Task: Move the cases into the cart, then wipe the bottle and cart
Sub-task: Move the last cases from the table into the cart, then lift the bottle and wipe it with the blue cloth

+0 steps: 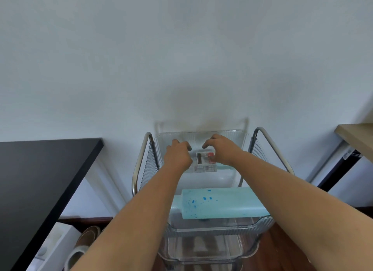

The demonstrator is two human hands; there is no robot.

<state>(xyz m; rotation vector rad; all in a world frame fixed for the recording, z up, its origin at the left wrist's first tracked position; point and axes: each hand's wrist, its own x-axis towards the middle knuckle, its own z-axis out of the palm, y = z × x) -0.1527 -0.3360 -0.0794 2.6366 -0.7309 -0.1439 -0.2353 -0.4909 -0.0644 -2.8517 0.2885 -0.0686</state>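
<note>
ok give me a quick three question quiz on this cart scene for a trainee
1. True or false: the pale blue plastic bottle with dark blue spots stands upright in the clear plastic cart.
2. Which object are the left hand and right hand both on?
A. the black table
B. the clear case with a red and white label
C. the bottle
3. Fill in: the case sits ____ the bottle, toward the wall.

Key:
1. False, it lies on its side across the top tray.
2. B
3. Beyond (farther from the person).
</note>
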